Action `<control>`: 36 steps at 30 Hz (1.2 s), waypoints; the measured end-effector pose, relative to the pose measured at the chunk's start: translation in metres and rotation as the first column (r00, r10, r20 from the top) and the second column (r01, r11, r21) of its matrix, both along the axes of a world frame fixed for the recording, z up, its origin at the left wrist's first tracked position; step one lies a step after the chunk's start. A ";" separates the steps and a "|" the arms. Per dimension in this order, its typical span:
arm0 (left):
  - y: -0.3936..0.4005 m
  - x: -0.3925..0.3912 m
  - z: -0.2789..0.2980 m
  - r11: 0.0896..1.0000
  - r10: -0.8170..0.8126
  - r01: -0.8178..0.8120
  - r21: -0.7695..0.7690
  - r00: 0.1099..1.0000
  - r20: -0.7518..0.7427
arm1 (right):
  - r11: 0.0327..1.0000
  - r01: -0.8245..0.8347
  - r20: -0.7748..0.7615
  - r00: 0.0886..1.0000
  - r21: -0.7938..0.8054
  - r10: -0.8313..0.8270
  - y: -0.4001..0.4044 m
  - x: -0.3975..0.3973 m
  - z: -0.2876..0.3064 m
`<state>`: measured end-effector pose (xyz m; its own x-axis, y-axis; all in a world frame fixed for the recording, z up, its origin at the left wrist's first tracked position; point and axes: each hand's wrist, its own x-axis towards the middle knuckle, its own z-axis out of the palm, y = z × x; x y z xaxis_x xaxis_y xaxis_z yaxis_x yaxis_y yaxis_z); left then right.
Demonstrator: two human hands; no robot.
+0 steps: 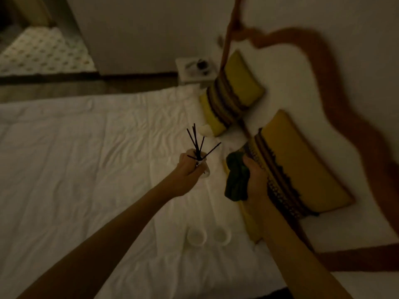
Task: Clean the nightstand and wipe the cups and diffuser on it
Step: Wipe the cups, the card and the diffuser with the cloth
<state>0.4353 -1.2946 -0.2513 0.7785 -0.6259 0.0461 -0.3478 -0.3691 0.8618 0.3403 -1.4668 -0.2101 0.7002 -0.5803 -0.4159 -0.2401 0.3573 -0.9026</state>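
My left hand (190, 167) grips a small white diffuser bottle (205, 170) above the bed; its several black reeds (197, 143) fan upward from my fist. My right hand (254, 178) holds a bunched dark green cloth (236, 178) a short way to the right of the diffuser, apart from it. Two white cups (196, 236) (221, 235) stand side by side on the white duvet, nearer to me, between my forearms. A white nightstand (183, 67) sits across the bed by the far wall with dark, blurred items on it.
The white duvet (86, 158) covers the bed to the left. Two yellow pillows with dark striped bands (233, 91) (302, 165) lean on the white headboard with an orange-brown border (345, 87) at right. A patterned floor (43, 52) lies far left.
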 end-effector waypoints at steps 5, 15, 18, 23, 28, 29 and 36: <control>0.060 -0.018 -0.089 0.978 0.182 -0.162 0.129 0.969 -0.167 | 0.984 -0.164 -0.106 0.982 -0.067 0.156 0.037 0.008 -0.107; 0.104 -0.075 -0.299 0.785 0.618 -0.559 0.267 0.736 -0.276 | 0.982 -0.186 -0.239 0.953 0.030 0.188 0.057 -0.007 -0.268; 0.099 -0.085 -0.352 0.758 0.650 -0.579 0.301 0.710 -0.271 | 0.974 -0.228 -0.247 0.944 -0.008 0.219 0.055 -0.009 -0.302; 0.095 -0.102 -0.418 0.738 0.675 -0.612 0.284 0.668 -0.314 | 0.963 -0.266 -0.254 0.936 -0.051 0.245 0.053 -0.017 -0.341; 0.101 -0.108 -0.443 0.718 0.695 -0.623 0.312 0.609 -0.383 | 0.949 -0.309 -0.236 0.929 -0.063 0.286 0.053 -0.027 -0.349; 0.103 -0.108 -0.437 0.732 0.681 -0.596 0.329 0.628 -0.377 | 0.948 -0.311 -0.229 0.929 -0.064 0.290 0.053 -0.028 -0.346; 0.151 -0.118 -0.335 0.744 0.577 -0.356 0.565 0.769 -0.275 | 0.926 -0.376 -0.147 0.918 -0.030 0.368 0.071 -0.025 -0.267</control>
